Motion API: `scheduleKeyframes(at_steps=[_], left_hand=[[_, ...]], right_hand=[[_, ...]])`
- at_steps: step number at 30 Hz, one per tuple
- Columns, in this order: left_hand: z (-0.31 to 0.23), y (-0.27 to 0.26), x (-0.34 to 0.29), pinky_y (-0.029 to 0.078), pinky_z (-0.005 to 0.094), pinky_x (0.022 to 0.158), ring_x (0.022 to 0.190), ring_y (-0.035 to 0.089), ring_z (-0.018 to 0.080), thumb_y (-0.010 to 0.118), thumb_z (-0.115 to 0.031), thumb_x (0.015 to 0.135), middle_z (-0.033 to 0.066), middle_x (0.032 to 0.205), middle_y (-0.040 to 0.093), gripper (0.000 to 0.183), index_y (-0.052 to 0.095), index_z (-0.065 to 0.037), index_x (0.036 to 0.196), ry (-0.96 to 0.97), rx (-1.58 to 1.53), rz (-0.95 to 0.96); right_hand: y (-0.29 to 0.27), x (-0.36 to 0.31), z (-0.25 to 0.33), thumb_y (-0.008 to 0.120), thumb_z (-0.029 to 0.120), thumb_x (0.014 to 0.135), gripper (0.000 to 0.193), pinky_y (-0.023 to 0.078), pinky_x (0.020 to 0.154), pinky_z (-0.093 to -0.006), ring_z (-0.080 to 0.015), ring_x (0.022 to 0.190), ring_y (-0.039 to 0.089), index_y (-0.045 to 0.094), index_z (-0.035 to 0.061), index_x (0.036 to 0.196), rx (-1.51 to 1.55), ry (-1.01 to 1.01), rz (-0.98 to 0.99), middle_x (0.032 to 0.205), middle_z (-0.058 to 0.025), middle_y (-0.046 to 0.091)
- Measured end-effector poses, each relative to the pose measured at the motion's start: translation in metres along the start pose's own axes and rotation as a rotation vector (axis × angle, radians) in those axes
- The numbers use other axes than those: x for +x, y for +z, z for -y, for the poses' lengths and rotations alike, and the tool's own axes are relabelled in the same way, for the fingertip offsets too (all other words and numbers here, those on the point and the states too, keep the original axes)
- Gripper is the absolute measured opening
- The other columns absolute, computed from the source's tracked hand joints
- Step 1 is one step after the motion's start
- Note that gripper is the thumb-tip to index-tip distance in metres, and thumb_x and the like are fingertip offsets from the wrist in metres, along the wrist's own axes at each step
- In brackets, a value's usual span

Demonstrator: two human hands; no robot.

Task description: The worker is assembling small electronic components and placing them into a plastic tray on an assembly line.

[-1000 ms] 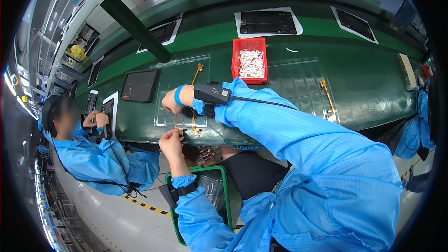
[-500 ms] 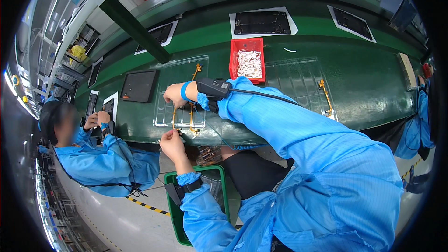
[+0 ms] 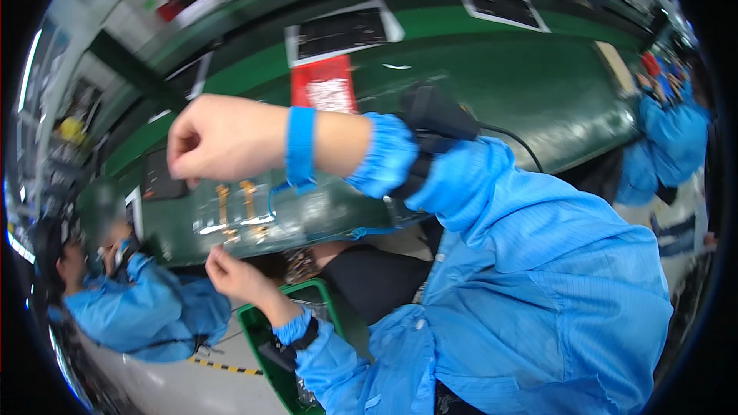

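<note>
Right hand (image 3: 231,138) is held up above the bench (image 3: 492,84), left of the red bin (image 3: 321,75), fingers curled, thumb and index tips brought close. Whether anything thin is pinched there cannot be told; blurred. Left hand (image 3: 244,280) is held low at the near bench edge, thumb and forefinger close together; whether the grip is on something or bare cannot be told either.

Two orange flexible strips (image 3: 223,204) are seen lying side by side in the clear tray (image 3: 206,219), just beyond the left fingertips, below the right hand in view. No contact with either hand can be made out.

Risks, as judged: strips could be snagged or dragged out of line if the blue cord (image 3: 273,201) from the wristband (image 3: 300,146) is swept across the tray. The tray could be nudged over the near edge, since it is set close to it; loose parts could then be dropped toward the green crate (image 3: 332,306) below. Thin strips could be creased if pinched mid-length. White pieces (image 3: 330,96) could be spilled if the red bin is knocked by the right sleeve (image 3: 380,155).
</note>
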State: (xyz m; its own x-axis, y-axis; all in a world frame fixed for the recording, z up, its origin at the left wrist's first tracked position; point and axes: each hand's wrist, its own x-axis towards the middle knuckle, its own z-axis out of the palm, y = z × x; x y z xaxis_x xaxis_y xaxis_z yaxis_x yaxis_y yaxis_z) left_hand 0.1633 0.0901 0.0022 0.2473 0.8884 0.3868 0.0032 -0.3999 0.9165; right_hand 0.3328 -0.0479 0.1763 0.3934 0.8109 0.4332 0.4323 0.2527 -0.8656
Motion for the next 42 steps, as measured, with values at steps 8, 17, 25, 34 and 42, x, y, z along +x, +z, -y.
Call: scheduleKeyframes(at_steps=[8,17,25,34,42], left_hand=[[-0.09,0.061,-0.178,0.05,0.0319,0.073,0.083,0.064,0.027,0.066,-0.007,0.086,0.0141,0.09,0.065,0.016,0.064,0.0,0.1,0.343,-0.099,1.001],[-0.112,0.114,-0.234,0.044,0.0409,0.081,0.092,0.059,0.0322,0.068,-0.012,0.083,0.0108,0.094,0.064,0.014,0.064,-0.005,0.094,0.706,0.244,1.039],[-0.117,0.181,-0.283,0.041,0.0487,0.096,0.119,0.046,0.0396,0.073,-0.014,0.078,0.022,0.126,0.05,0.021,0.063,-0.003,0.092,0.739,0.385,1.119],[-0.115,0.185,-0.253,0.048,0.0306,0.084,0.096,0.063,0.0218,0.063,-0.015,0.094,0.0111,0.107,0.066,0.014,0.064,-0.001,0.093,-0.355,-0.224,1.329],[-0.174,0.107,-0.2,0.038,0.0326,0.075,0.083,0.046,0.0166,0.055,-0.024,0.097,0.0015,0.088,0.049,0.017,0.049,-0.008,0.097,-0.745,-0.929,1.505]], right_hand=[[-0.058,-0.275,0.116,0.063,0.013,0.092,0.016,0.042,0.052,-0.021,-0.0073,0.061,0.058,0.065,-0.0025,0.09,0.345,0.053,-0.595,0.075,-0.0036,0.064],[-0.119,-0.386,-0.042,0.064,0.012,0.085,0.03,0.046,0.091,-0.0387,-0.0326,0.104,0.056,0.061,0.001,0.113,-0.833,0.491,-0.486,0.109,-0.0153,0.062],[-0.099,-0.404,-0.075,0.063,0.005,0.08,0.031,0.045,0.095,-0.041,-0.0317,0.108,0.054,0.062,0.003,0.111,-0.875,0.374,-0.599,0.117,-0.0117,0.058],[-0.102,-0.406,-0.074,0.064,0.015,0.085,0.021,0.047,0.091,-0.0404,-0.0291,0.106,0.055,0.064,0.0058,0.104,-0.891,0.316,-0.576,0.113,-0.009,0.058],[-0.077,-0.375,-0.042,0.06,0.014,0.092,0.04,0.046,0.099,-0.04,-0.0271,0.119,0.054,0.05,0.0036,0.13,-0.082,0.25,-0.634,0.127,-0.014,0.057]])
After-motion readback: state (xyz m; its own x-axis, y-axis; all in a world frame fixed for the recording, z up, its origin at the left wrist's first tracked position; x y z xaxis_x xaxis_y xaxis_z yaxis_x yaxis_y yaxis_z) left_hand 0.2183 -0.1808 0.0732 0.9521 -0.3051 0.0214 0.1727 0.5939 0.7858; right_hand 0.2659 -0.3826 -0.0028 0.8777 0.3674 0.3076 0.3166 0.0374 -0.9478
